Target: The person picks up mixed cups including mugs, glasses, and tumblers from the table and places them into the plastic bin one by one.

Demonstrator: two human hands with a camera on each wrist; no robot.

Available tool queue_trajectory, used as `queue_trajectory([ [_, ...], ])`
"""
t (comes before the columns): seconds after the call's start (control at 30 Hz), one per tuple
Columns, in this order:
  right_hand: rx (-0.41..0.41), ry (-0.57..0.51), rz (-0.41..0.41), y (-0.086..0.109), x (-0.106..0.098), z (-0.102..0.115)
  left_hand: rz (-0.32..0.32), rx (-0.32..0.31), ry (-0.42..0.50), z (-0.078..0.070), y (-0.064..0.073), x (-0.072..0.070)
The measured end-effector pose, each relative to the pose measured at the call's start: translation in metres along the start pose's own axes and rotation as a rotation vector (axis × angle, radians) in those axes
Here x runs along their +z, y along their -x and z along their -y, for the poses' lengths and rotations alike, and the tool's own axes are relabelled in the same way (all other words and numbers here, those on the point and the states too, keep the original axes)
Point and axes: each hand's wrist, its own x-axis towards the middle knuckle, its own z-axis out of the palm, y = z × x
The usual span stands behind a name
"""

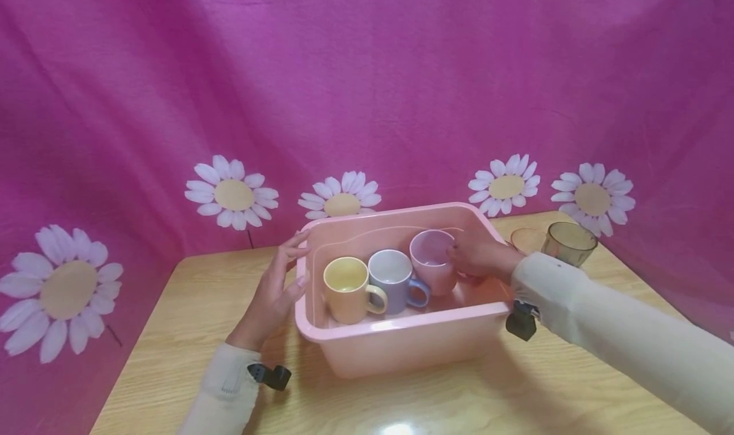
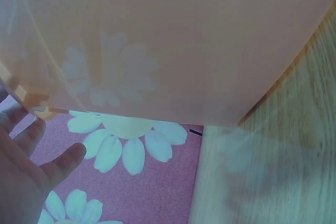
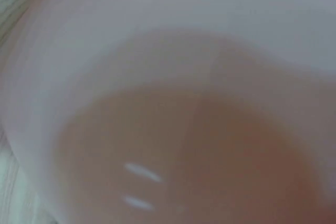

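A pink plastic basin (image 1: 413,349) stands on the table with three mugs inside. The yellow mug (image 1: 346,304) is on the left, and a blue mug (image 1: 388,295) with a pale inside sits beside it, their handles pointing right. On the right is a pink mug (image 1: 431,274), gripped at its right side by the curled fingers of my right hand (image 1: 484,255). My left hand (image 1: 268,304) rests at the basin's left rim, fingers extended. In the left wrist view that hand (image 2: 26,166) shows spread fingers by the basin wall (image 2: 173,35). The right wrist view is a blurred close-up of basin wall (image 3: 157,61).
A smoky glass tumbler (image 1: 569,242) stands at the table's back right, with a pinkish clear glass (image 1: 526,237) partly hidden behind my right forearm. The wooden table (image 1: 209,288) meets a magenta curtain (image 1: 367,91) with daisies at the back.
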Motion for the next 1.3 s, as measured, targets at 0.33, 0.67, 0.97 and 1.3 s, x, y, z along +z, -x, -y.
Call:
queue_trajectory([
  [0.33,0.155,-0.15,0.004,-0.001,0.004,-0.001,-0.013,0.031,0.001,0.033,-0.001,0.003],
  [0.67,0.261,-0.283,0.059,0.001,0.006,0.001,-0.002,0.019,0.011,0.018,-0.001,0.001],
  [0.97,0.367,-0.362,0.082,0.002,0.008,0.002,0.001,0.019,-0.003,0.035,0.0,0.002],
  [1.3,0.382,-0.37,0.112,0.003,0.009,0.003,0.003,0.015,-0.006,0.036,0.001,0.001],
])
